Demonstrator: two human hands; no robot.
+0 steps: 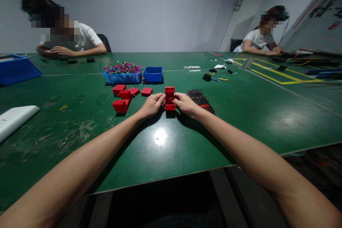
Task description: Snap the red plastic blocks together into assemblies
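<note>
Between my two hands stands a red block with small holes [170, 89], just above or on the green table top. My left hand [153, 104] pinches its left side with thumb and fingers. From the right, my right hand [185, 104] grips the same block, its thumb on the block's front. To the left lie several red parts: a holed red block [120, 106] nearest me and flat red pieces [146, 92] behind. A phone [201, 101] showing a timer lies right beside my right hand.
A blue bin of coloured wires [123, 76] and a smaller blue bin [153, 74] stand farther back. A white case [17, 121] and large blue bin [18, 69] are at left. Pliers [215, 78] lie back right. Two people [88, 39] sit across the table.
</note>
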